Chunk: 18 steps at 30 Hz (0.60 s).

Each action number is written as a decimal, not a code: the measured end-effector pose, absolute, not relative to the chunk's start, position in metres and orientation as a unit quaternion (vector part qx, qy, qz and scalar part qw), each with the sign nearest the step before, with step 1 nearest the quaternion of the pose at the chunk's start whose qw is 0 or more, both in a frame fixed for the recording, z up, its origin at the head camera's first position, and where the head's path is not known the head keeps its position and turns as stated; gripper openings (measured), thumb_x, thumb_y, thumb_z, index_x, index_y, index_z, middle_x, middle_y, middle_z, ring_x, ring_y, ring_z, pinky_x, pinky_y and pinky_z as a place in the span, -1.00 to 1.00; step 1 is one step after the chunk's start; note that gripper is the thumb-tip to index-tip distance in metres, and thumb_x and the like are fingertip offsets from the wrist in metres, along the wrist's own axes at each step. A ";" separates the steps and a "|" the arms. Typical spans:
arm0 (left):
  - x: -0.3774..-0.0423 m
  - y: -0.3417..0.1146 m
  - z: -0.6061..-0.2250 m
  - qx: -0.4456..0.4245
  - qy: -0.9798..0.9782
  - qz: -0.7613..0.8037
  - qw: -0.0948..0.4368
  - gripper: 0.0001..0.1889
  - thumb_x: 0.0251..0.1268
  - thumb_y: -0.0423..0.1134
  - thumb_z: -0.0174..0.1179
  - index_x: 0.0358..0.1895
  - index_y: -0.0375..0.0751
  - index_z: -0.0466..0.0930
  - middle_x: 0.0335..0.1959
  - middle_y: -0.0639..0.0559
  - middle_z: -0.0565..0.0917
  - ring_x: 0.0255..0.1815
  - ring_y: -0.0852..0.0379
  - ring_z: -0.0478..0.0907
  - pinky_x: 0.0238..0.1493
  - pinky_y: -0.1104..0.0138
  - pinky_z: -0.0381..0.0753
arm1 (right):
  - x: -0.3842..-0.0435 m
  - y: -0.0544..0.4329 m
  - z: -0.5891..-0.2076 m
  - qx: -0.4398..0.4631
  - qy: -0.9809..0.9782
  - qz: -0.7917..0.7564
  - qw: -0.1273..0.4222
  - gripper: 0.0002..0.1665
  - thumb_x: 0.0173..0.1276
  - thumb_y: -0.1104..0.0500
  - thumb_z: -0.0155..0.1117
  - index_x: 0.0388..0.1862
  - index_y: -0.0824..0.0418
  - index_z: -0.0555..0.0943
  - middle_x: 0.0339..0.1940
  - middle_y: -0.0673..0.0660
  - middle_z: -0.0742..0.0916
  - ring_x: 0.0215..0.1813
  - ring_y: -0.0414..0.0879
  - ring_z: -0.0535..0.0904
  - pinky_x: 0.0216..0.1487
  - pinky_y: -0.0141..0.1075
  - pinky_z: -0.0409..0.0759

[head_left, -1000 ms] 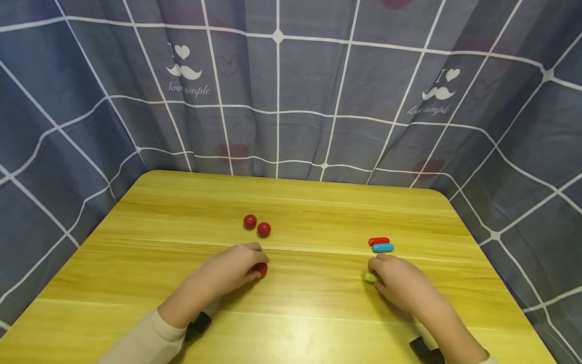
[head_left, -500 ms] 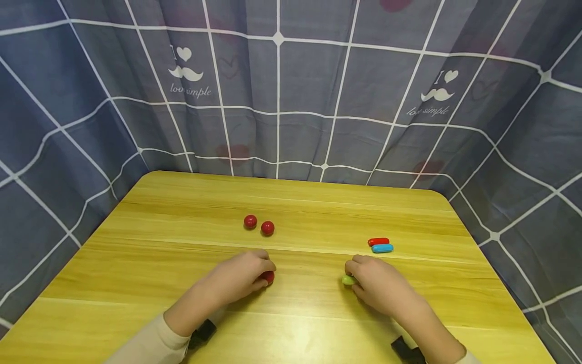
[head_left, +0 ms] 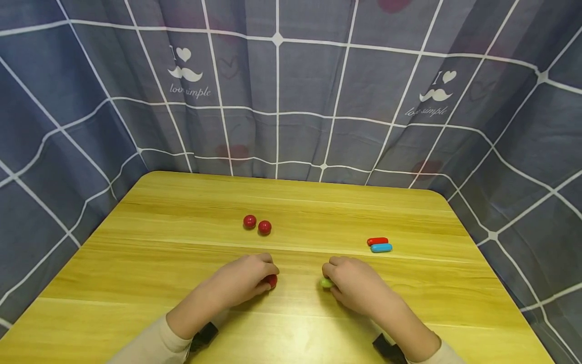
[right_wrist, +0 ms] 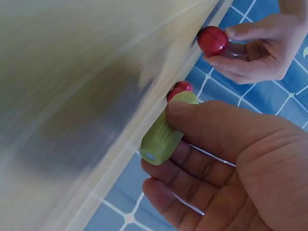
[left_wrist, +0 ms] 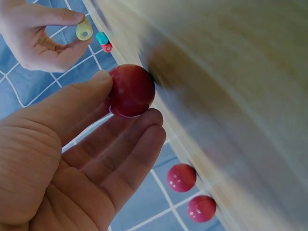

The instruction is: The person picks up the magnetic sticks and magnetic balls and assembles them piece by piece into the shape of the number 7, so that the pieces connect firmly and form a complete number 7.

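My left hand [head_left: 247,280] pinches a shiny red ball [left_wrist: 132,90] between thumb and fingertips, close over the wooden table. Facing it, my right hand [head_left: 356,283] pinches a small yellow-green cylinder [right_wrist: 168,130] with rounded ends; a small hole shows in its near end. A short stretch of tabletop separates the two hands in the head view. Behind the left hand, two more red balls [head_left: 264,227] lie side by side. Beyond the right hand, a red cylinder [head_left: 378,241] and a blue cylinder [head_left: 381,247] lie against each other.
The yellow wood-grain table [head_left: 318,202] fills the lower part of the head view. A blue-grey checked curtain [head_left: 300,86] hangs around its back and sides. Black wrist straps [head_left: 204,336] sit under both forearms.
My right hand has moved left with the yellow-green cylinder, toward the left hand. The left hand has shifted slightly right and nearer with its red ball. One loose ball rolled a little.
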State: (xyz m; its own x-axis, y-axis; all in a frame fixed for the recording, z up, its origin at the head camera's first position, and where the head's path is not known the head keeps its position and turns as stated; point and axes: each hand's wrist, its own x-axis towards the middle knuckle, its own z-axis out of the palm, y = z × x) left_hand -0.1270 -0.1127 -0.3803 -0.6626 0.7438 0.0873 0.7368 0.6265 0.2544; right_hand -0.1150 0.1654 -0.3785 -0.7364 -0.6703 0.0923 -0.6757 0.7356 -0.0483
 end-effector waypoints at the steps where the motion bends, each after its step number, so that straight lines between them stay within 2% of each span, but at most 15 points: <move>1: -0.127 -0.112 -0.380 0.410 0.902 0.133 0.012 -0.88 0.19 -0.30 0.39 -0.23 -0.16 0.67 -0.32 0.09 0.57 -0.39 0.30 0.45 -0.38 0.46 0.50 | -0.115 0.163 -0.378 0.364 -0.930 0.040 0.035 -0.75 0.11 0.29 0.47 -0.42 0.09 0.52 -0.48 -0.12 0.48 -0.43 -0.23 0.38 -0.35 -0.33 0.49; 12: -0.125 -0.110 -0.380 0.409 0.905 0.119 0.015 -0.90 0.19 -0.27 0.39 -0.30 -0.13 0.64 -0.36 0.12 0.53 -0.44 0.31 0.40 -0.41 0.48 0.47 | -0.116 0.136 -0.376 0.386 -0.921 0.039 0.040 -0.73 0.18 0.24 0.45 -0.48 0.05 0.48 -0.53 -0.13 0.41 -0.48 -0.24 0.32 -0.39 -0.38 0.42; 18: -0.123 -0.107 -0.379 0.413 0.903 0.122 0.020 -0.89 0.19 -0.24 0.39 -0.30 -0.13 0.65 -0.37 0.12 0.53 -0.47 0.34 0.39 -0.44 0.51 0.45 | -0.116 0.122 -0.376 0.396 -0.917 0.023 0.034 -0.76 0.15 0.24 0.44 -0.47 0.07 0.50 -0.54 -0.12 0.43 -0.48 -0.23 0.36 -0.33 -0.32 0.48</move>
State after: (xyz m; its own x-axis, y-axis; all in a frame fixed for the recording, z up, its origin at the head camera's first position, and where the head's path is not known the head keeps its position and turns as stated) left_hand -0.1231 -0.1071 -0.3794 -0.6588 0.7495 0.0650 0.7399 0.6299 0.2361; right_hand -0.1165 0.1217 -0.3759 -0.6845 -0.7245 0.0807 -0.7277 0.6858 -0.0153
